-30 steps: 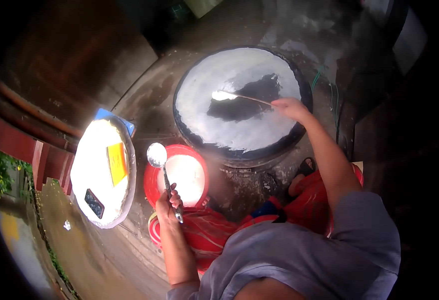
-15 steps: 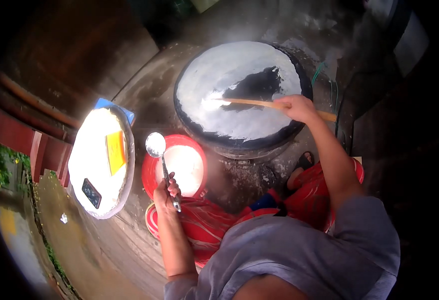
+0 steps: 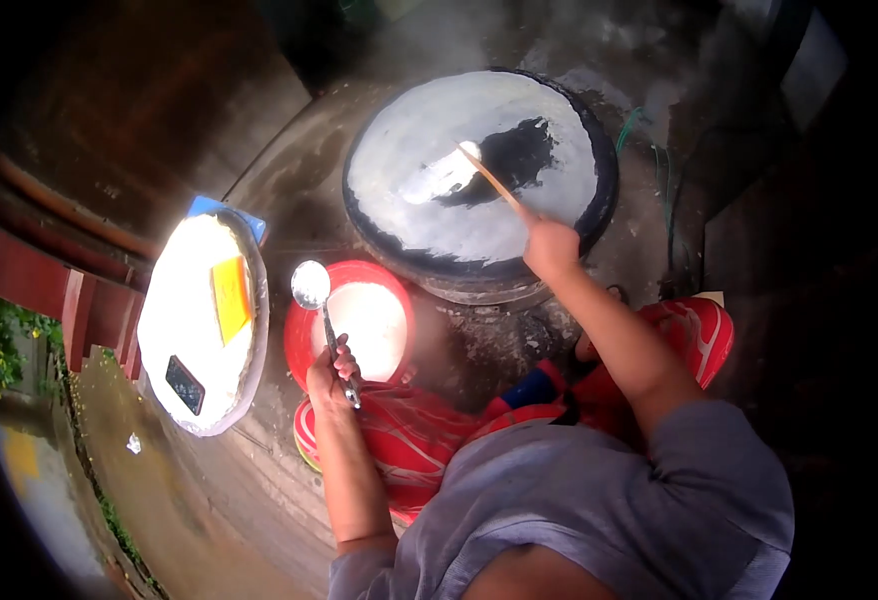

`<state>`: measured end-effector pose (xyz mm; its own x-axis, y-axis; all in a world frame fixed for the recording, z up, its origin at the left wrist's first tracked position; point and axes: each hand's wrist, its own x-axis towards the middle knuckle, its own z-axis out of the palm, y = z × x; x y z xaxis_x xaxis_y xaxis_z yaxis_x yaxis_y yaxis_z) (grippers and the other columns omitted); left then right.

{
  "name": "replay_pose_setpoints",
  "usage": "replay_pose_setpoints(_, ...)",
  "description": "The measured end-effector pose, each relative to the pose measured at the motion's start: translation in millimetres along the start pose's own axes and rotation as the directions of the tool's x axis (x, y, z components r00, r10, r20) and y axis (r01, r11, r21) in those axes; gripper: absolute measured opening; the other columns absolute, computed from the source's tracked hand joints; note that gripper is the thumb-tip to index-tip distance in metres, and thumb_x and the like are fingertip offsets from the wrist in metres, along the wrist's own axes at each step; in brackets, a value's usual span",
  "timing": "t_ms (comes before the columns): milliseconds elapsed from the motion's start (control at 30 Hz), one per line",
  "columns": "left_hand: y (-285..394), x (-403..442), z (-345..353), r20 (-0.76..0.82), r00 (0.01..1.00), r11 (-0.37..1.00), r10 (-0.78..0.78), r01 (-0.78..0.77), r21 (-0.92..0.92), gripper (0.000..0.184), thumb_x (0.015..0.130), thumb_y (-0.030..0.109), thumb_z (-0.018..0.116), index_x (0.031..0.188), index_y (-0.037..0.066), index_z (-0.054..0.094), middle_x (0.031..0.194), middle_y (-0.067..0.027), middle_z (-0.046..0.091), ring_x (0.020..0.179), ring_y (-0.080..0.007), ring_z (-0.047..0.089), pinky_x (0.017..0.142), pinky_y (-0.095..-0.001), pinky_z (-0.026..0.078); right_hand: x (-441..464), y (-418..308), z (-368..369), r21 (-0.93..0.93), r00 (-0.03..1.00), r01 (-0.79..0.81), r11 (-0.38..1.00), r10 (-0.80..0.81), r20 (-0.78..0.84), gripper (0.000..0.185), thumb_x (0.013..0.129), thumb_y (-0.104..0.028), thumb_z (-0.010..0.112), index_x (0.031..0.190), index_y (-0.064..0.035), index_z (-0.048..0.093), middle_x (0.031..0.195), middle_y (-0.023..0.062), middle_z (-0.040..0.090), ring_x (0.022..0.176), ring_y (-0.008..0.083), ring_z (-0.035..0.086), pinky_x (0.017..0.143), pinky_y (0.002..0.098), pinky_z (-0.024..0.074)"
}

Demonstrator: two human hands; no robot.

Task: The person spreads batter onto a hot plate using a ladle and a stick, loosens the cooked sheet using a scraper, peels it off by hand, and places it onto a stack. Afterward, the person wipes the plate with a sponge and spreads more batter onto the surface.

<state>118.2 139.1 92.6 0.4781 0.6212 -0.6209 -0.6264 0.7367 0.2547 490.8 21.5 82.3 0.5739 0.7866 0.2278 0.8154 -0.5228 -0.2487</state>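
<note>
My right hand [image 3: 552, 248] is closed around a thin wooden stick [image 3: 496, 186]. The stick's far end touches thick white batter [image 3: 441, 180] near the middle of a large round griddle [image 3: 609, 185]. A pale layer of batter [image 3: 389, 145] covers most of the surface, with a dark bare patch [image 3: 524, 155] beside the stick. In my left hand [image 3: 331, 380] is a metal ladle [image 3: 310, 286], held by its handle with the bowl upward. The ladle is over the left side of a red bucket [image 3: 300, 340] that holds white liquid [image 3: 371, 330].
On the left stands a round, white-topped stand [image 3: 174, 300] carrying a yellow-orange flat item [image 3: 230, 300] and a dark phone [image 3: 185, 385]. A blue object [image 3: 244, 218] shows behind it. Green cords [image 3: 629, 128] lie right of the griddle. Steam drifts above it.
My right hand has moved left and slightly down, and the stick now angles up to the left. The thick batter has been pushed toward the dark patch, which is smaller. My left hand stays put.
</note>
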Motion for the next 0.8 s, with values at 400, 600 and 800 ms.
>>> replay_pose_setpoints(400,-1,4,1,-0.001,1.0,1.0,-0.029,0.029,0.0,0.034,0.096,0.02,0.026,0.107,-0.007,0.044,0.072,-0.0075,0.049,0.049,-0.0115,0.041,0.041,-0.023,0.036,11,27,-5,0.054,0.993,-0.056,0.997,0.061,-0.098,0.047,0.067,-0.005,0.057,0.113,-0.0139,0.056,0.081,0.009,0.059,0.073,0.0286,0.06,0.063,0.0373,0.0486)
replay_pose_setpoints(600,-4,5,8,-0.024,1.0,1.0,0.004,-0.004,0.014,0.033,0.096,0.019,0.026,0.104,-0.007,0.045,0.07,-0.0076,0.049,0.048,-0.0117,0.041,0.041,-0.0228,0.035,-2,36,14,-0.027,0.984,0.107,0.994,-0.11,-0.137,0.044,0.068,-0.005,0.056,0.111,-0.0148,0.058,0.085,0.0058,0.059,0.076,0.0267,0.06,0.063,0.0381,0.0492)
replay_pose_setpoints(800,-3,5,6,-0.051,0.999,0.999,0.008,-0.006,0.052,0.033,0.095,0.019,0.029,0.101,-0.008,0.046,0.069,-0.0068,0.049,0.049,-0.0106,0.042,0.04,-0.0212,0.036,12,41,-18,0.17,0.94,-0.34,0.925,0.338,0.04,0.046,0.07,-0.007,0.053,0.115,-0.0173,0.055,0.096,0.0112,0.061,0.08,0.0314,0.061,0.07,0.0403,0.049)
